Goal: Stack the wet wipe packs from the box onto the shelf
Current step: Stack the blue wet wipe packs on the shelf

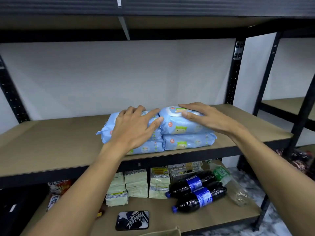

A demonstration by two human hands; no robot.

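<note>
Several light-blue wet wipe packs lie in two side-by-side stacks on the brown shelf board [51, 147]. My left hand [134, 126] rests flat on the top pack of the left stack [106, 132], fingers spread. My right hand [204, 118] lies with straight fingers on the top pack of the right stack [180, 125], the thumb near its white lid. Under that one lies a lower right pack [189, 141]. The lower left pack [148, 149] is partly hidden by my left wrist. At the bottom edge, a corner of a cardboard box [172, 232] shows.
Black steel uprights [234, 74] frame the shelf, with another board overhead. The lower shelf holds pale green packets [136, 183], two dark Pepsi bottles [196, 191], a green-labelled clear bottle [223, 176], snack bags at left and a dark patterned pad [132, 220].
</note>
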